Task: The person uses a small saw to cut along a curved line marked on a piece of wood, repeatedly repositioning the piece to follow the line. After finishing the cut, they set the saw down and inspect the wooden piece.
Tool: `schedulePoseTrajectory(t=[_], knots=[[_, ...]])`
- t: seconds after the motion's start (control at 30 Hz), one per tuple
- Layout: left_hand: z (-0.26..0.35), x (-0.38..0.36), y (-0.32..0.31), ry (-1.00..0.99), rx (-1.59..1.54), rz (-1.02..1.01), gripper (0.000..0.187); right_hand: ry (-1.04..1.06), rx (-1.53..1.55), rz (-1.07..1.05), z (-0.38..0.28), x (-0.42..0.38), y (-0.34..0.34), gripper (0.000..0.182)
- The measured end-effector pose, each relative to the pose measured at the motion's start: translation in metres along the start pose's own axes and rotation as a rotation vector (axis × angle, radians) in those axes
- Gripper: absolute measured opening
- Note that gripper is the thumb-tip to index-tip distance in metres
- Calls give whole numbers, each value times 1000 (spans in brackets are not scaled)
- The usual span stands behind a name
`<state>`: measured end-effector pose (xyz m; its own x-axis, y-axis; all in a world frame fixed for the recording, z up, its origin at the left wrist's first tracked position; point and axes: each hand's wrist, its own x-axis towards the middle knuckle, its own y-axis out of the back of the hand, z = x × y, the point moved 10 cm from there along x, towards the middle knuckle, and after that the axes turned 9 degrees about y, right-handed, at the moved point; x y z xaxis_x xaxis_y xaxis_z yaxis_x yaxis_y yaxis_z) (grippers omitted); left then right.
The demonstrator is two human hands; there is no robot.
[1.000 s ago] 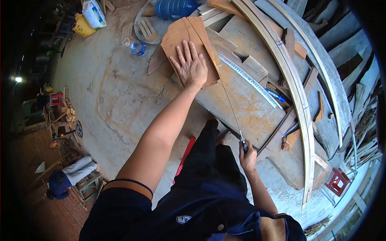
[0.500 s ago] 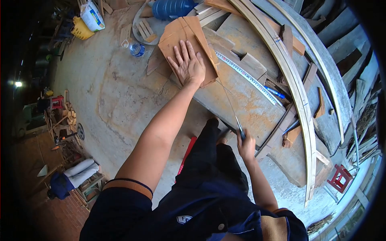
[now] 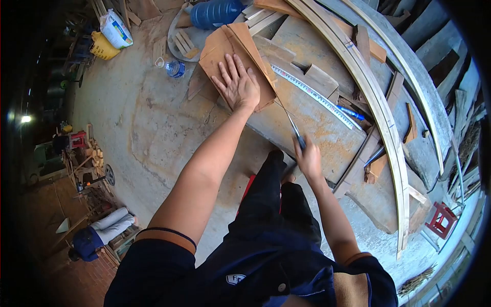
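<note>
- The board is placed at the edge of the bench.
- The left hand is laid flat on the board, its fingers spread and straight.
- The handle of a thin tool is gripped in the curled fingers of the right hand; its blade is pointed at the board's near corner.
- A tape is stretched beside the board, a blue pen near its lower end.

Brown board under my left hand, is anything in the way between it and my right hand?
Nothing visible blocks it. Only the thin-bladed tool in your right hand spans the gap toward the board; the measuring tape lies off to the right.
</note>
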<state>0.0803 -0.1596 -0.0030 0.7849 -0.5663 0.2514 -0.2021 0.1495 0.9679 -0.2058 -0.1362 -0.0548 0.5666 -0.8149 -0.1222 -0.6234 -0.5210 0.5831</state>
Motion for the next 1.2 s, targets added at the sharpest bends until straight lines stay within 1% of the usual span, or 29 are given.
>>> schedulePoseTrajectory(t=[0.07, 0.1, 0.13, 0.17, 0.23, 0.27, 0.3, 0.33, 0.37, 0.4, 0.5, 0.53, 0.6, 0.63, 0.67, 0.7, 0.77, 0.83, 0.9, 0.97, 1.03, 1.07, 1.13, 1.2], knots=[[0, -3, -3, 11, 0, -18, 60, -38, 31, -28, 43, -64, 8, 20], [0, -3, -3, 5, 5, -16, 60, -35, -8, -21, 50, -90, 18, 19], [0, -1, -2, -4, 12, -9, 60, -67, 16, -36, 52, -104, 25, 19], [0, 0, -3, -6, 14, -8, 60, -67, 19, -35, 55, -102, 24, 19], [1, -1, -3, -17, 26, 1, 60, -70, 49, -56, 47, -80, 19, 21], [2, -1, -2, -18, 23, 6, 60, -20, 32, -30, 35, -49, 12, 22], [2, -1, -3, -14, 19, 0, 60, -50, 8, -71, 15, -11, 5, 25], [1, -2, -3, -13, 19, -9, 60, 27, 9, -18, -10, 25, 2, 27], [0, -1, -3, -19, 26, -5, 60, 55, 5, 2, -26, 57, -8, 28], [-1, 0, -2, -22, 27, 0, 61, 74, 1, 26, -35, 73, -14, 29], [3, -3, -5, -25, -14, -19, 61, 97, -30, 79, -35, 62, -9, 30], [3, -1, -5, -17, -11, -12, 61, 127, 17, 104, -29, 39, 0, 28], [0, -1, -4, -7, -22, 6, 61, -57, 66, -21, 16, -23, 2, 23], [-1, -2, -5, 3, -24, -2, 61, -78, 67, -24, 37, -57, 6, 18], [0, -3, -4, -6, -36, -5, 61, -81, 7, -34, 45, -86, 16, 16], [0, -2, -2, -16, -48, -1, 61, -86, 23, -11, 53, -109, 22, 15], [-1, -1, -2, -15, -42, 9, 61, -92, 41, -21, 48, -113, 27, 14], [1, -1, -2, -21, -39, 6, 61, -29, 8, -35, 27, -68, 19, 17], [3, -1, 1, -21, -32, 13, 61, 2, -47, -25, -19, 8, 12, 25], [0, -2, -1, -31, -8, 15, 61, 115, -51, 39, -40, 72, -9, 31], [3, -1, 4, -22, -17, 29, 61, 96, -37, 51, -52, 76, -12, 30], [2, -3, 0, -18, -10, -15, 61, 88, -45, 44, -51, 74, -8, 30], [2, -1, -4, -17, -8, -8, 61, 50, 32, 72, -21, 30, -2, 27], [-1, 0, -5, 3, -9, -24, 61, -68, 85, -33, 24, -33, -1, 22]])
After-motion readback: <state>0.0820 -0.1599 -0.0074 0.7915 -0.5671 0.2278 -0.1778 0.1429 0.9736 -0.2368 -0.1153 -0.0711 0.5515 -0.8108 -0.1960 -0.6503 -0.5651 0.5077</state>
